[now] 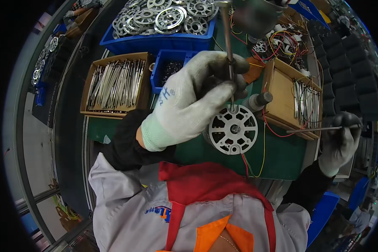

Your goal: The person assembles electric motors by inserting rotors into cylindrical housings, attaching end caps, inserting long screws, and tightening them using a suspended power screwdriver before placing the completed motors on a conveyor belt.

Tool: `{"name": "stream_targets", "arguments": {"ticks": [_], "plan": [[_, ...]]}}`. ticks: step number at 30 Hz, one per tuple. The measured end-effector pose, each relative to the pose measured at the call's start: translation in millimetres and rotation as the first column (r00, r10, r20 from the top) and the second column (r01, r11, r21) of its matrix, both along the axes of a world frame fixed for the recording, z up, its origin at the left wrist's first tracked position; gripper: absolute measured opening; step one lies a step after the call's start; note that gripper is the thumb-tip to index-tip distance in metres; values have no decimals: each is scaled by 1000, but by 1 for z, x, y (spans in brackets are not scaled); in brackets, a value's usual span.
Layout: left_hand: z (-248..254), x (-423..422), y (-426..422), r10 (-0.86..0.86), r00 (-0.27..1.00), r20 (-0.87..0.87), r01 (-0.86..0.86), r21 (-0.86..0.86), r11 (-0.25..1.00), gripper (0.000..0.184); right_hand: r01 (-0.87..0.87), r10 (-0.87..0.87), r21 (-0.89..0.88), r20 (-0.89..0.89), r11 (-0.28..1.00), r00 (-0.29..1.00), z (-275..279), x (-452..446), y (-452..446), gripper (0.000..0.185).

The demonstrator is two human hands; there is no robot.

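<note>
Green matting covers the counter [281, 161], and a spoked metal cover [242, 129] sits face up close to the counter's near edge, with coloured wires [245, 164] trailing out toward the body. The left hand [189, 94] pinches a long rod [227, 38] between thumb and forefinger, the other fingers curled in; its lower end meets the cover's far rim, though I cannot tell whether it is in a hole. Judging by this, the cover is in place and the rod is not fully down, while the matching spot on the near rim shows no rod. Just past the counter's right edge, the right hand [339, 149] has thumb and fingers closed on a second rod [313, 129], clear of the cover. A cardboard box [279, 90] stands by that edge, a carton [146, 80] of similar rods toward the left edge, and a blue bin [155, 45] of spoked discs [169, 19] farther back.
</note>
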State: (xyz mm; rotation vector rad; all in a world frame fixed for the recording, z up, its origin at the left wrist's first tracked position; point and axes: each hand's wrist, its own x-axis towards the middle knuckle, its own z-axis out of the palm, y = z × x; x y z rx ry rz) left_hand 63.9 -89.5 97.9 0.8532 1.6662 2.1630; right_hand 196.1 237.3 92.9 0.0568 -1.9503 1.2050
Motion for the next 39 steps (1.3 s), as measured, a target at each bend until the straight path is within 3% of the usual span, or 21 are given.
{"name": "stream_targets", "arguments": {"ticks": [1, 2, 3, 4, 5, 6, 8, 9, 11, 13, 15, 17, 18, 23, 26, 27, 28, 31, 33, 34, 39], "plan": [[-1, -1, -1, -20, 995, -99, 14, -65, 998, 36, 93, -39, 314, -172, 945, 984, 5, 1, -7, 25], [0, -2, -2, -19, 995, -93, 13, -66, 998, 36, 90, -39, 313, -166, 945, 985, 19, 1, -15, 25], [3, -3, -3, -113, 968, -225, 71, -186, 980, 37, -346, 352, 81, -63, 935, 934, 40, -1, -30, 22], [5, -4, -4, -219, 916, -335, 112, -311, 944, 39, -691, 694, -187, -63, 698, 718, 50, -2, -48, 19], [6, -6, -6, -330, 868, -370, 168, -407, 898, 53, -642, 638, -232, -100, 731, 763, 49, 2, -69, 13], [1, -1, -6, -330, 874, -358, 172, -406, 897, 53, -640, 639, -242, -91, 729, 763, 46, 2, -83, 13], [-19, 7, -4, -126, 897, -424, 46, -194, 980, 68, -678, 679, -165, -61, 716, 732, 40, 0, -98, 20], [-34, 14, -8, -118, 927, -355, 55, -183, 982, 86, -676, 678, -171, -59, 717, 733, 37, -2, -99, 20], [-58, 25, -12, -97, 925, -368, 4, -247, 969, 90, -680, 681, -66, -1, 731, 732, 33, -7, -101, 21], [-76, 34, -8, -38, 941, -335, -38, -218, 975, 90, -668, 673, -76, 64, 740, 737, 41, -5, -104, 20], [-87, 41, 0, 36, 994, -101, -34, 17, 999, 88, -661, 666, -86, 132, 746, 734, 48, -5, -107, 20], [-93, 42, 7, 51, 997, -62, -46, 80, 996, 84, -683, 677, -42, 197, 729, 710, 52, -7, -109, 20], [-96, 40, 10, 51, 996, -71, -42, 115, 992, 81, -684, 677, -46, 206, 728, 707, 56, -8, -112, 20], [-113, 40, 29, 127, 990, -54, -105, 311, 945, 73, -687, 452, 409, 534, 601, 714, 79, -21, -141, 24], [-115, 36, 34, 307, 924, -226, -225, 329, 917, 70, -694, 353, 411, 642, 591, 680, 56, -31, -143, 43], [-112, 34, 34, 312, 926, -214, -231, 333, 914, 70, -696, 332, 449, 648, 561, 686, 49, -35, -143, 50], [-106, 34, 33, 288, 935, -208, -213, 321, 923, 72, -687, 309, 379, 687, 620, 658, 43, -31, -140, 53], [-113, 35, 36, 311, 944, -105, -250, 384, 889, 75, -662, 400, 403, 561, 632, 725, 23, -26, -131, 52], [-119, 22, 23, 123, 898, -422, -23, 235, 972, 93, -594, 332, 459, 530, 661, 780, 18, -22, -142, 48], [-116, 20, 25, 218, 845, -487, -117, 231, 966, 91, -508, 256, 515, 484, 690, 837, 17, -21, -146, 44], [-121, 28, 30, 154, 939, -308, -46, 331, 943, 85, -390, 150, 665, 389, 637, 909, 14, -15, -154, 36]]}}
